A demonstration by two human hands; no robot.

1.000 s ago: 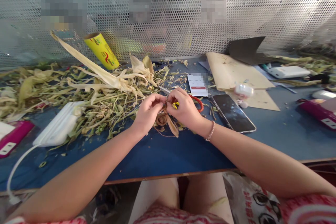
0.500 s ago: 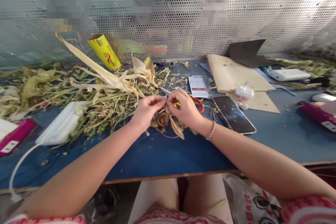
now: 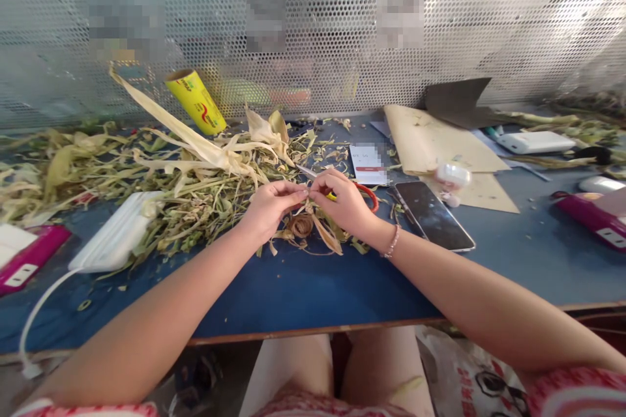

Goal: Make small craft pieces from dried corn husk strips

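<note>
My left hand (image 3: 274, 205) and my right hand (image 3: 342, 201) meet above the middle of the table, thumbs and fingers pinched together. What sits between the fingertips is too small to make out. Just beneath them lies a coil of thin brown twine (image 3: 300, 226). A dried leaf strip (image 3: 327, 236) hangs or lies below my right fingers; I cannot tell which. Behind my right hand are scissors (image 3: 373, 197) with a red and yellow handle, their blade pointing up and left. Dried stalks and leaves (image 3: 205, 202) are heaped beside my left hand.
A yellow cardboard tube (image 3: 198, 102) leans by the perforated metal screen (image 3: 323, 19). To the right lie a phone (image 3: 433, 215), a white card-like display (image 3: 368, 165), an earphone case (image 3: 452, 176) and brown paper (image 3: 430, 143). A white power bank (image 3: 115, 234) with cable lies left.
My view has shifted very slightly. Both hands stay pinched together in nearly the same place, with the fingertips a touch further left.
</note>
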